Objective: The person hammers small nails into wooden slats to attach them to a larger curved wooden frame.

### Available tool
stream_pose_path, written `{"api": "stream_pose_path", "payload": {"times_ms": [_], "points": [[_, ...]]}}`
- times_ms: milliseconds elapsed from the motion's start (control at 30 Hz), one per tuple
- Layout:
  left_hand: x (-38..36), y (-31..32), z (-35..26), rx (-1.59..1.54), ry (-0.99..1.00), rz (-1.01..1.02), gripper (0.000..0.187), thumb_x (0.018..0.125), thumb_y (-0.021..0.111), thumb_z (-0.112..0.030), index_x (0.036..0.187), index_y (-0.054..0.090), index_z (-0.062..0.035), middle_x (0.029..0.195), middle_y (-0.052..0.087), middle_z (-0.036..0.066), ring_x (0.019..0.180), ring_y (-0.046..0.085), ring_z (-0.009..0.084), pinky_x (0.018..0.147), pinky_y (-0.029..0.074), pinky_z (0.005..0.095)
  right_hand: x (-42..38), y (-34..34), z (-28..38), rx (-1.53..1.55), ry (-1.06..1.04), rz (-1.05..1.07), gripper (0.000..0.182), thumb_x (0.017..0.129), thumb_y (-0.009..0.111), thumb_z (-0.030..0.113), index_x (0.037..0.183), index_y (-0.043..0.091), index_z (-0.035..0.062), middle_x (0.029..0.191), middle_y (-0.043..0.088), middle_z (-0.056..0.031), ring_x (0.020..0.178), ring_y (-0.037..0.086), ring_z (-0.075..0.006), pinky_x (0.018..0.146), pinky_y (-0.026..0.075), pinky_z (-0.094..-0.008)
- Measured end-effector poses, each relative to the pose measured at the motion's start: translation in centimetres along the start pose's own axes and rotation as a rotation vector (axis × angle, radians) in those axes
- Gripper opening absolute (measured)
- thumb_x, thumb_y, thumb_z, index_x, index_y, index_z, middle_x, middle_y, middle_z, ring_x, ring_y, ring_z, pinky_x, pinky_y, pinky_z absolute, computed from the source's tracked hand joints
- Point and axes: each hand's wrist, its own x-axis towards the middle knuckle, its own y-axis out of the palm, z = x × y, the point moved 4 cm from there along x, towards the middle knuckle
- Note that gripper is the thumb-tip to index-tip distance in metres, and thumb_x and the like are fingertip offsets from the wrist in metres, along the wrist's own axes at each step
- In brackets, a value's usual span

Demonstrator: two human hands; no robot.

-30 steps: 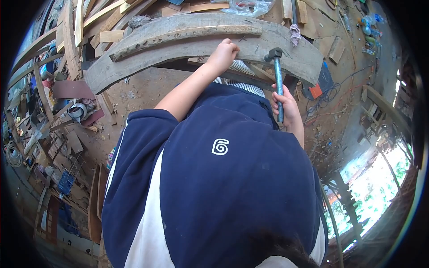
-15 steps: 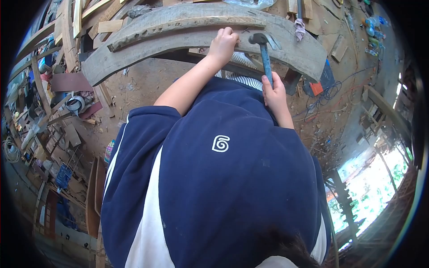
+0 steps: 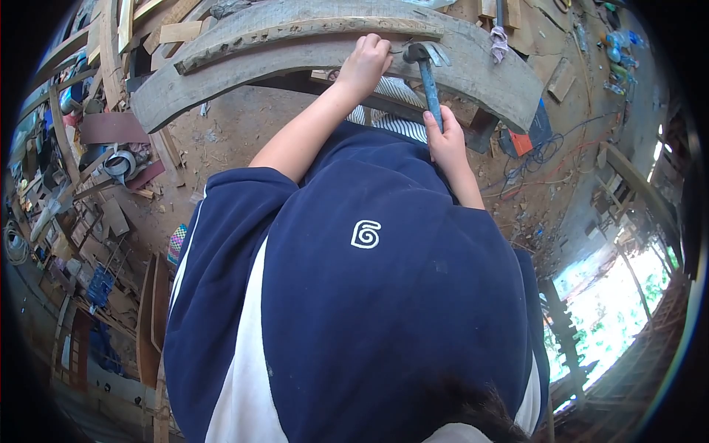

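My right hand (image 3: 447, 142) is closed round the blue handle of a claw hammer (image 3: 431, 92). The hammer's dark face points left, and its claw points right. My left hand (image 3: 364, 68) is pinched shut over a wide curved wooden board (image 3: 295, 60). A thin dark nail (image 3: 396, 52) shows between its fingertips and the hammer face; the fingers hide part of it. Along the board's top lies a narrower curved wood strip (image 3: 310, 29), just beyond my left fingers.
Scrap timber and planks (image 3: 111, 59) crowd the left. A pinkish cloth (image 3: 499, 44) hangs at the board's far right. Cables (image 3: 543, 159) run over the dirt floor beside an orange and dark blue item (image 3: 521, 142). Plastic bottles (image 3: 614, 48) lie at the upper right.
The hammer head has shifted slightly left and up, nearer to my left fingers. My left hand has moved slightly up and to the left, still pinched.
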Motion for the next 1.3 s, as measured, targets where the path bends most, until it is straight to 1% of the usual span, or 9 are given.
{"api": "stream_pose_path", "payload": {"times_ms": [67, 133, 233, 333, 567, 833, 1067, 1133, 1300], "points": [[0.0, -0.2, 0.3, -0.007, 0.002, -0.021, 0.015, 0.085, 0.068, -0.012, 0.096, 0.062, -0.0034, 0.102, 0.059, 0.014, 0.103, 0.059, 0.0320, 0.083, 0.055, 0.0415, 0.2, 0.1, -0.2, -0.026, 0.003, 0.007, 0.027, 0.099, 0.060, 0.031, 0.106, 0.060, 0.0050, 0.063, 0.052, 0.0012, 0.052, 0.047, -0.0079, 0.048, 0.040, -0.0276], [0.2, -0.4, 0.5, -0.007, 0.062, -0.047, 0.014, 0.085, 0.068, -0.013, 0.095, 0.064, -0.0035, 0.100, 0.059, 0.013, 0.101, 0.059, 0.0307, 0.083, 0.054, 0.0410, 0.7, 0.4, -0.5, -0.084, -0.141, -0.026, 0.028, 0.099, 0.060, 0.031, 0.106, 0.059, 0.0041, 0.063, 0.053, -0.0017, 0.057, 0.048, -0.0102, 0.054, 0.042, -0.0292], [0.5, -0.2, 0.9, 0.013, 0.058, -0.050, 0.011, 0.085, 0.068, -0.014, 0.090, 0.066, -0.0040, 0.095, 0.060, 0.011, 0.097, 0.061, 0.0297, 0.083, 0.054, 0.0404, 0.5, 0.7, 0.5, -0.145, -0.194, -0.041, 0.028, 0.099, 0.060, 0.031, 0.106, 0.059, 0.0032, 0.063, 0.053, -0.0045, 0.060, 0.049, -0.0120, 0.059, 0.043, -0.0305], [0.7, -0.3, 1.0, 0.020, 0.069, -0.058, 0.010, 0.084, 0.068, -0.014, 0.086, 0.067, -0.0044, 0.090, 0.061, 0.009, 0.094, 0.062, 0.0286, 0.082, 0.054, 0.0397, 0.3, 0.8, 0.3, -0.168, -0.229, -0.070, 0.028, 0.099, 0.061, 0.030, 0.107, 0.059, 0.0032, 0.063, 0.053, -0.0058, 0.060, 0.049, -0.0123, 0.058, 0.043, -0.0306], [0.5, -0.2, 1.1, -0.022, -0.006, -0.026, 0.009, 0.082, 0.068, -0.013, 0.086, 0.068, -0.0047, 0.092, 0.063, 0.009, 0.095, 0.063, 0.0287, 0.083, 0.054, 0.0398, 0.4, 0.9, 0.5, -0.175, -0.276, -0.071, 0.027, 0.099, 0.060, 0.028, 0.109, 0.059, 0.0032, 0.062, 0.053, -0.0069, 0.057, 0.050, -0.0144, 0.057, 0.044, -0.0313], [0.7, 0.3, 1.0, -0.079, -0.094, 0.043, 0.012, 0.082, 0.067, -0.011, 0.090, 0.067, -0.0016, 0.096, 0.064, 0.014, 0.098, 0.063, 0.0333, 0.088, 0.052, 0.0412, 0.0, 1.6, 0.7, -0.272, -0.238, -0.067, 0.027, 0.099, 0.059, 0.028, 0.109, 0.057, 0.0035, 0.063, 0.056, -0.0144, 0.057, 0.058, -0.0248, 0.058, 0.046, -0.0361], [0.8, 0.4, 0.9, -0.087, -0.100, 0.051, 0.013, 0.083, 0.066, -0.010, 0.091, 0.066, -0.0003, 0.096, 0.064, 0.016, 0.099, 0.063, 0.0351, 0.089, 0.052, 0.0421, 0.3, 1.7, 0.7, -0.265, -0.274, -0.120, 0.026, 0.099, 0.059, 0.028, 0.109, 0.057, 0.0039, 0.063, 0.056, -0.0148, 0.056, 0.058, -0.0258, 0.057, 0.046, -0.0372], [0.9, 0.2, 0.7, -0.102, -0.141, 0.086, 0.009, 0.083, 0.063, -0.008, 0.088, 0.065, -0.0003, 0.098, 0.063, 0.016, 0.104, 0.061, 0.0345, 0.090, 0.051, 0.0423, 0.4, 1.8, 0.1, -0.266, -0.277, -0.134, 0.025, 0.099, 0.059, 0.028, 0.108, 0.058, 0.0041, 0.063, 0.055, -0.0140, 0.056, 0.057, -0.0252, 0.057, 0.045, -0.0372], [0.6, 0.3, 1.2, -0.112, -0.141, 0.065, 0.013, 0.084, 0.066, -0.010, 0.092, 0.066, -0.0007, 0.098, 0.065, 0.016, 0.099, 0.063, 0.0354, 0.088, 0.052, 0.0422, -0.1, 1.9, 0.3, -0.238, -0.288, -0.132, 0.026, 0.099, 0.059, 0.028, 0.108, 0.058, 0.0042, 0.062, 0.055, -0.0129, 0.055, 0.056, -0.0243, 0.057, 0.045, -0.0369]]}}
